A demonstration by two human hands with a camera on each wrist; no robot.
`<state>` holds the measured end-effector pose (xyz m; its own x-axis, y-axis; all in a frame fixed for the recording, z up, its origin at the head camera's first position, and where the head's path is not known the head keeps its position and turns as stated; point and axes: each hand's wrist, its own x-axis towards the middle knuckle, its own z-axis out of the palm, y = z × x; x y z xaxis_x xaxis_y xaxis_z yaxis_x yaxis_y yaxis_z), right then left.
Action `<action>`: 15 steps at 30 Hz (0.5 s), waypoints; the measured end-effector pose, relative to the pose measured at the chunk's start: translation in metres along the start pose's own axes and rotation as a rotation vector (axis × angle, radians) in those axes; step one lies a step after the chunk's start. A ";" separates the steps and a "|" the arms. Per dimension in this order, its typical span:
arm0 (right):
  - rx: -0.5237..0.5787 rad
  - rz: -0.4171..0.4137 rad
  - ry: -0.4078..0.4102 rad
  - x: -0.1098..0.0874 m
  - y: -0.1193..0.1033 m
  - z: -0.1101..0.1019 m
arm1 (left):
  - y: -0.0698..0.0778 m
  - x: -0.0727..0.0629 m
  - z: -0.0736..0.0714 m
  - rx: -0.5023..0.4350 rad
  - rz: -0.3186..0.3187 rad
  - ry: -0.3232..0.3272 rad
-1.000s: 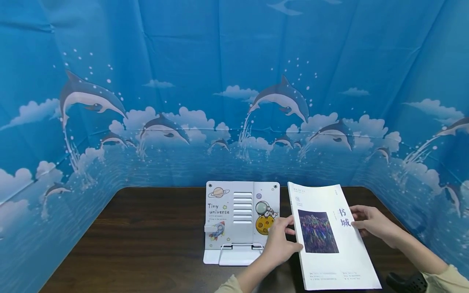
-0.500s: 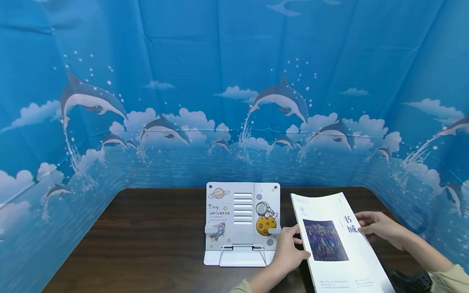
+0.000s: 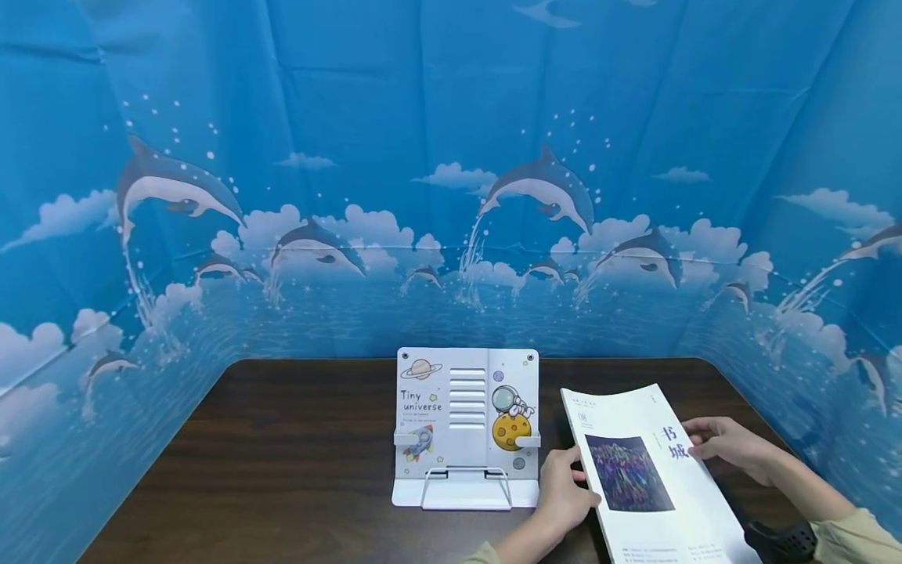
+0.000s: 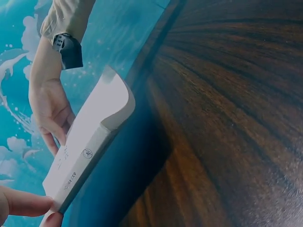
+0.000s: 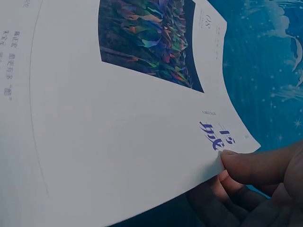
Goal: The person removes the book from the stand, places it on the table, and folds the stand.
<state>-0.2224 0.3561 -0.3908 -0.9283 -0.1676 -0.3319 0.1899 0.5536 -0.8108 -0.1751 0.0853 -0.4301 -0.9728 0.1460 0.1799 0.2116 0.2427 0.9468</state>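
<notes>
A white magazine, its cover marked "08" and bearing purple characters beside a dark, many-coloured picture, is held tilted at the right of the worktop; its near end runs out of the head view. The left hand has a narrow grip on the spine edge, thumb on the cover and fingers beneath. The right hand pinches the opposite edge, its thumb beside the purple characters (the right wrist view shows this closely). A black wristband sits by the right sleeve. Just left of the left hand stands a white book stand printed "Tiny universe", with a wire support at its front. Behind the worktop hangs a blue dolphin-print curtain.
</notes>
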 end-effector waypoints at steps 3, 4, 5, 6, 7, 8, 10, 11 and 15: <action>-0.004 0.005 0.011 0.002 0.003 0.002 | -0.002 0.000 0.003 -0.002 -0.016 0.011; -0.010 0.007 0.019 0.003 0.004 0.003 | -0.003 0.000 0.003 -0.004 -0.026 0.013; -0.022 0.011 0.034 0.004 0.005 0.004 | -0.004 0.000 0.003 -0.008 -0.036 0.014; -0.029 0.005 0.037 0.005 0.006 0.005 | -0.005 0.000 0.003 -0.012 -0.046 0.014; -0.036 0.001 0.043 0.006 0.007 0.006 | -0.006 0.000 0.003 -0.014 -0.055 0.013; -0.041 -0.003 0.048 0.007 0.008 0.007 | -0.007 0.001 0.003 -0.013 -0.063 0.007; -0.041 -0.012 0.054 0.008 0.010 0.009 | -0.008 0.002 0.003 -0.020 -0.077 -0.006; -0.038 -0.019 0.052 0.009 0.012 0.009 | -0.008 0.002 0.003 -0.024 -0.080 -0.015; -0.033 -0.024 0.058 0.009 0.015 0.011 | -0.010 0.003 0.004 -0.040 -0.097 -0.032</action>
<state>-0.2242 0.3543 -0.4112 -0.9498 -0.1341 -0.2828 0.1574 0.5765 -0.8018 -0.1798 0.0874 -0.4399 -0.9849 0.1545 0.0785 0.1116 0.2186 0.9694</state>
